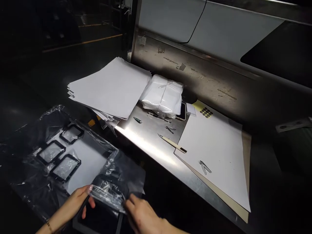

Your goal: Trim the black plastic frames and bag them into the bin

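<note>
At the lower edge, my left hand [81, 198] is closed on one side of a small clear plastic bag [108, 195], thumb on top and other fingers curled below. My right hand [140, 209] grips the bag's other side, its fingertips partly hidden. Something dark shows behind the bag's shiny film; I cannot make out whether it lies inside. Below the hands is a dark rectangular thing with a grey-black rim [118, 224], cut off by the picture's edge. To the left, several black rectangular frames [65, 167], apparently wrapped in clear film, lie on a white sheet [89, 167].
A large clear plastic liner [18, 165] surrounds the frames. The metal bench [148, 146] holds a paper stack [112, 87], a tied bundle of plastic bags [163, 94], a craft knife [173, 143], nail clippers [204, 167] and white sheets [216, 156]. A metal panel [195, 68] rises behind.
</note>
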The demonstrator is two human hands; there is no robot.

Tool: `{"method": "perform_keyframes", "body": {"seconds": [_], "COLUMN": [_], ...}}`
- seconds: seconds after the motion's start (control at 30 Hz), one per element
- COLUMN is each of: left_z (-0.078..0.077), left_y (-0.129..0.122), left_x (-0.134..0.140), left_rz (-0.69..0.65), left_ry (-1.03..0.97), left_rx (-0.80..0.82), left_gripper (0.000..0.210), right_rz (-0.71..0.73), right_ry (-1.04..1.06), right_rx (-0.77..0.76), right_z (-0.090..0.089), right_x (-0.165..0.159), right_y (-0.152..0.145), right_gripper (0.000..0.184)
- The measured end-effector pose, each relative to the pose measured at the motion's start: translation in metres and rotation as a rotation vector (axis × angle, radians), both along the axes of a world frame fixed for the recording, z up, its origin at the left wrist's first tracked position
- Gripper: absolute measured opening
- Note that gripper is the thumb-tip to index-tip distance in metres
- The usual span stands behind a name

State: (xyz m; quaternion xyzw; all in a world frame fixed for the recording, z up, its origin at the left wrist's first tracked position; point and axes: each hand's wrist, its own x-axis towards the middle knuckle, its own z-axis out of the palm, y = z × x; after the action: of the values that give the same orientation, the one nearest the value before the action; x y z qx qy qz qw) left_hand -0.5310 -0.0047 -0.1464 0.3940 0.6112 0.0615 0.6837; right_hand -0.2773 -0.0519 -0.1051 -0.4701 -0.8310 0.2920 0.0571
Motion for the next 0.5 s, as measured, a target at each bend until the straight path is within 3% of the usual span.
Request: {"method": "perform_keyframes", "body": {"seconds": [0.07,0.1,0.17,0.27,0.4,0.43,0.5], "left_z": [0.0,0.001,0.008,0.025,0.043,0.043,0.035], "left_y": [-0.005,-0.006,-0.007,-0.005,-0.009,-0.011,-0.012], "left_x": [-0.007,-0.01,-0.014,-0.016,-0.015,-0.014,-0.007], "left_rz": [-0.018,-0.023,-0.035,-0.044,-0.097,-0.042,0.223], "left_ry": [0.023,0.034,0.037,-0.016,-0.303,-0.429,-0.629], "left_rx": [-0.06,-0.095,-0.168,-0.208,-0.277,-0.357,-0.537], "left_gripper": [0.045,0.044,0.045,0.048,0.047,0.055,0.073], "right_rz": [0.127,0.119,-0.031,-0.243,-0.312,-0.295,-0.194], "right_ry": [0.142,0.213,0.312,0.391,0.602,0.68,0.823], "right_rx": [-0.161,-0.234,-0.308,-0.288,-0.223,-0.228,-0.276], "right_z": [0.002,0.005,0.014,0.035,0.066,0.072,0.077], "right_x": [-0.007,-0.01,-0.013,-0.006,0.004,0.003,-0.005], "right_y": [-0.005,-0.004,0.005,0.03,0.052,0.054,0.055], "right_gripper": [0.01,0.012,0.02,0.025,0.024,0.024,0.027]}}
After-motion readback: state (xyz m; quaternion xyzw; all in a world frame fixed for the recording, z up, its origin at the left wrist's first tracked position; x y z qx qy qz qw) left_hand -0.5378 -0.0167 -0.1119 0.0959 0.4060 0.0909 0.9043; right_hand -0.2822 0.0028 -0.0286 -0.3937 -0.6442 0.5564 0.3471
